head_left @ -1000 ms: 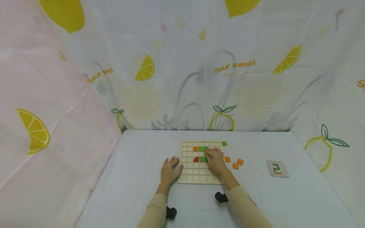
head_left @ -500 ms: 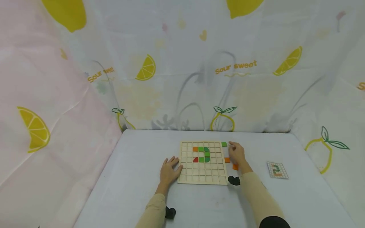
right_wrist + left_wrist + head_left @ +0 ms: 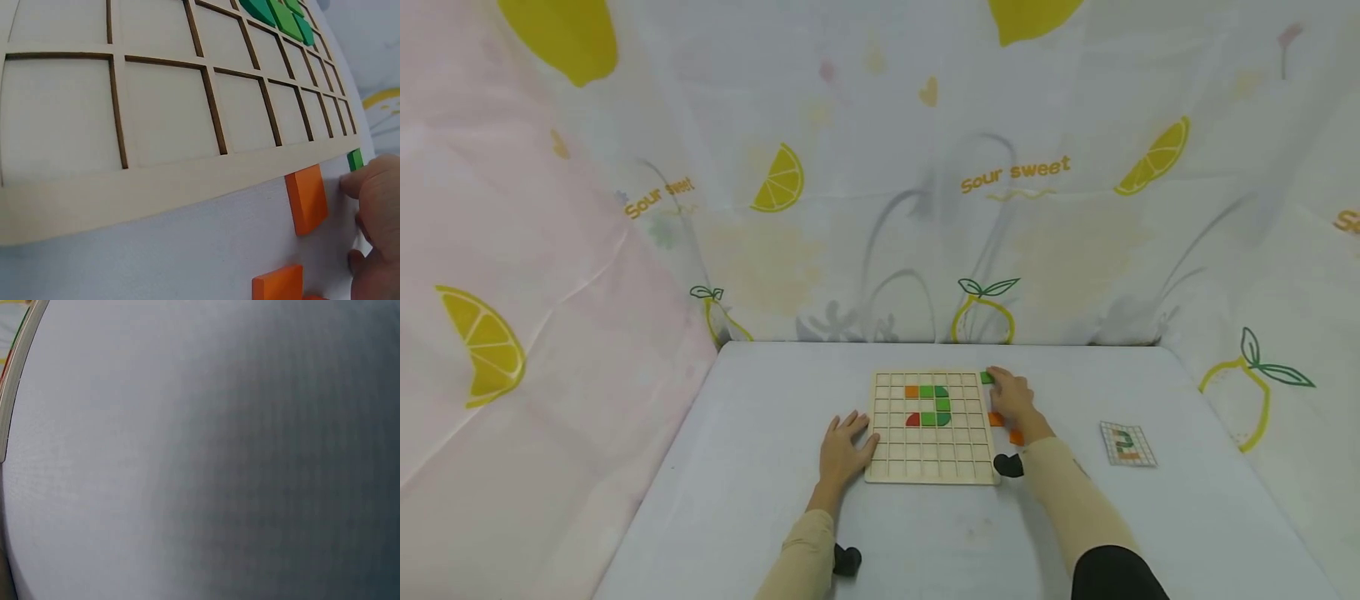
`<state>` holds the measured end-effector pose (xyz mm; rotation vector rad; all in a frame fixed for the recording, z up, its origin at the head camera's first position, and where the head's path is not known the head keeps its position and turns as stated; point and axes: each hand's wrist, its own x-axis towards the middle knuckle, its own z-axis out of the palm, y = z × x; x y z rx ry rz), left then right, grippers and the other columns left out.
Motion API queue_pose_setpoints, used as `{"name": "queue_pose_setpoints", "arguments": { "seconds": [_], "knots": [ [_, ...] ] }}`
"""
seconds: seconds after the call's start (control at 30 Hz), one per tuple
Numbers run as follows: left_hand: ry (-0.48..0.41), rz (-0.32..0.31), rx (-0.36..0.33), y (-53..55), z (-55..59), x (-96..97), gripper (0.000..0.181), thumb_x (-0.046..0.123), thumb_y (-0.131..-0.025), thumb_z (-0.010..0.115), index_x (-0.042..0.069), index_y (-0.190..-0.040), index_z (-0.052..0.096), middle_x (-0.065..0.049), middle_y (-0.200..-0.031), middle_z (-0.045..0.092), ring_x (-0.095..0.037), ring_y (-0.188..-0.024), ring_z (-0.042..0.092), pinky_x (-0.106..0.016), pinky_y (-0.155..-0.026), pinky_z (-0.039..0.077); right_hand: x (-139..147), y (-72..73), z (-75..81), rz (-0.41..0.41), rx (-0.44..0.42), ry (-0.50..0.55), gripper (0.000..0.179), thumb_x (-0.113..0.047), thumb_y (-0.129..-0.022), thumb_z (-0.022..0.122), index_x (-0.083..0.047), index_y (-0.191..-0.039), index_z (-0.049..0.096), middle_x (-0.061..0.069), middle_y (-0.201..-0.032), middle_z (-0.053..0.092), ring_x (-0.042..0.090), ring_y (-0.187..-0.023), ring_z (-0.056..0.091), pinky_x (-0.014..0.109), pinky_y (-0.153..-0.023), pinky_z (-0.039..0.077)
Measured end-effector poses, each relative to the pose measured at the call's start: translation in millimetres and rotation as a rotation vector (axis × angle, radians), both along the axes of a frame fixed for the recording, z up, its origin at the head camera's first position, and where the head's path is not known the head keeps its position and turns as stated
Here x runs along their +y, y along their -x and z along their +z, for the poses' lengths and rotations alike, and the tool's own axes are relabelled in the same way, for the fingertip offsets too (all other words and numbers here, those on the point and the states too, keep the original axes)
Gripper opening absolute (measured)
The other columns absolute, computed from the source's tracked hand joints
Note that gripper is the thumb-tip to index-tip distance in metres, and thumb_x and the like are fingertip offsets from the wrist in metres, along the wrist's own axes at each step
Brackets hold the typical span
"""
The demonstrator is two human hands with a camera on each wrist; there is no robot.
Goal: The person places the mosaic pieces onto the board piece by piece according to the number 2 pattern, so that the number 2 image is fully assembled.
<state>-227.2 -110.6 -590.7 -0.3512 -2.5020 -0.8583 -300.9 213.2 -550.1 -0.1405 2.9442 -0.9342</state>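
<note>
A wooden grid board (image 3: 932,467) lies flat on the white table. My left hand (image 3: 843,450) rests at its left edge, fingers spread and thumb on the rim. Set in the grid are an orange tile (image 3: 912,392), a red rounded tile (image 3: 913,419) and several green tiles (image 3: 943,405). Off the board's far right corner lies a loose green square tile (image 3: 987,377). My right hand (image 3: 1013,397) reaches over to it; in the right wrist view a fingertip is right at this green tile (image 3: 355,159), with the thumb apart from it.
Along the board's right side lie loose orange tiles (image 3: 307,199), partly hidden by the right hand in the head view. A small pattern card (image 3: 1127,444) lies farther right. A printed cloth (image 3: 880,250) hangs behind the table. Black camera mounts (image 3: 847,560) sit at both wrists.
My right hand has left the grid, where a green tile now shows under its former place, and moved right, then in to the loose green tile. My left hand stays put.
</note>
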Motion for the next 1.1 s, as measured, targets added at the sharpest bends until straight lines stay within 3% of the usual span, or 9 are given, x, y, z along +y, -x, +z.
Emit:
{"name": "queue_pose_setpoints", "arguments": {
  "seconds": [0.2, 0.3, 0.33, 0.43, 0.53, 0.57, 0.67, 0.8, 1.1],
  "knots": [
    [-0.009, 0.002, -0.015, -0.5, -1.3, 0.9, 0.035, 0.02, -0.076, 0.072, -0.001, -0.104, 0.07, -0.015, -0.105, 0.069, -0.031, -0.106, 0.063, -0.051, -0.105, 0.038, -5, -1.3, -5.1, -0.041, 0.103, 0.079, 0.041, 0.001, -0.087, 0.049, 0.006, -0.127, 0.052, 0.028, -0.131, 0.049, 0.052, -0.116, 0.045, 0.067, -0.092, 0.039],
    [-0.012, 0.002, -0.01, 0.0, -2.5, 1.2, 0.034, 0.02, -0.077, 0.072, -0.001, -0.104, 0.07, -0.015, -0.106, 0.069, -0.031, -0.106, 0.063, -0.05, -0.105, 0.038, -1, 5.2, -26.0, -0.076, 0.217, 0.181, 0.037, -0.003, -0.086, 0.056, 0.008, -0.122, 0.057, 0.032, -0.122, 0.053, 0.051, -0.11, 0.05, 0.064, -0.091, 0.043],
    [-0.014, 0.002, -0.006, 0.2, -2.8, 1.3, 0.034, 0.02, -0.077, 0.072, -0.001, -0.103, 0.07, -0.015, -0.105, 0.069, -0.031, -0.106, 0.063, -0.051, -0.105, 0.038, 6, 14.5, -45.5, -0.065, 0.285, 0.239, 0.036, -0.011, -0.088, 0.058, 0.005, -0.121, 0.059, 0.029, -0.118, 0.055, 0.044, -0.106, 0.055, 0.055, -0.09, 0.047],
    [-0.016, 0.0, 0.007, 1.0, -2.8, 1.2, 0.034, 0.019, -0.076, 0.072, -0.002, -0.103, 0.071, -0.015, -0.105, 0.069, -0.032, -0.106, 0.063, -0.051, -0.104, 0.038, 12, 21.2, -60.7, -0.068, 0.349, 0.28, 0.038, -0.016, -0.085, 0.062, 0.006, -0.116, 0.062, 0.028, -0.108, 0.058, 0.039, -0.092, 0.058, 0.046, -0.08, 0.052],
    [-0.013, -0.004, 0.015, 1.7, -1.8, 1.0, 0.034, 0.019, -0.076, 0.072, -0.002, -0.102, 0.07, -0.016, -0.105, 0.069, -0.033, -0.105, 0.063, -0.052, -0.103, 0.039, 7, 13.4, -45.1, -0.102, 0.283, 0.274, 0.04, -0.012, -0.082, 0.062, 0.011, -0.114, 0.061, 0.03, -0.104, 0.058, 0.034, -0.084, 0.055, 0.04, -0.071, 0.051],
    [-0.01, -0.005, 0.015, 1.9, -1.3, 0.9, 0.033, 0.019, -0.076, 0.072, -0.002, -0.102, 0.07, -0.016, -0.105, 0.069, -0.033, -0.105, 0.063, -0.052, -0.103, 0.039, 1, 2.6, -26.1, -0.125, 0.225, 0.231, 0.04, -0.006, -0.079, 0.061, 0.016, -0.112, 0.059, 0.035, -0.104, 0.057, 0.04, -0.086, 0.054, 0.046, -0.074, 0.05],
    [-0.009, -0.007, 0.002, 1.9, -0.7, 0.4, 0.034, 0.019, -0.077, 0.072, -0.002, -0.103, 0.07, -0.016, -0.106, 0.069, -0.033, -0.106, 0.063, -0.052, -0.104, 0.038, -5, -7.5, -9.7, -0.152, 0.155, 0.205, 0.043, -0.003, -0.075, 0.06, 0.017, -0.113, 0.057, 0.034, -0.109, 0.058, 0.04, -0.091, 0.055, 0.046, -0.078, 0.051],
    [-0.008, -0.005, -0.008, 1.8, -0.9, -0.9, 0.034, 0.02, -0.076, 0.072, -0.002, -0.103, 0.07, -0.017, -0.106, 0.069, -0.033, -0.106, 0.063, -0.052, -0.105, 0.037, -2, -9.9, -11.6, -0.166, 0.122, 0.242, 0.045, -0.006, -0.075, 0.062, 0.015, -0.114, 0.058, 0.032, -0.112, 0.059, 0.04, -0.099, 0.058, 0.05, -0.085, 0.051],
    [-0.002, -0.001, 0.003, 2.3, -4.0, -1.0, 0.033, 0.019, -0.076, 0.072, -0.001, -0.102, 0.071, -0.016, -0.104, 0.07, -0.033, -0.105, 0.063, -0.052, -0.104, 0.038, 1, -15.2, -10.2, -0.166, 0.095, 0.258, 0.043, -0.007, -0.077, 0.063, 0.015, -0.113, 0.058, 0.03, -0.111, 0.061, 0.04, -0.1, 0.058, 0.048, -0.087, 0.05]
  ]
}}
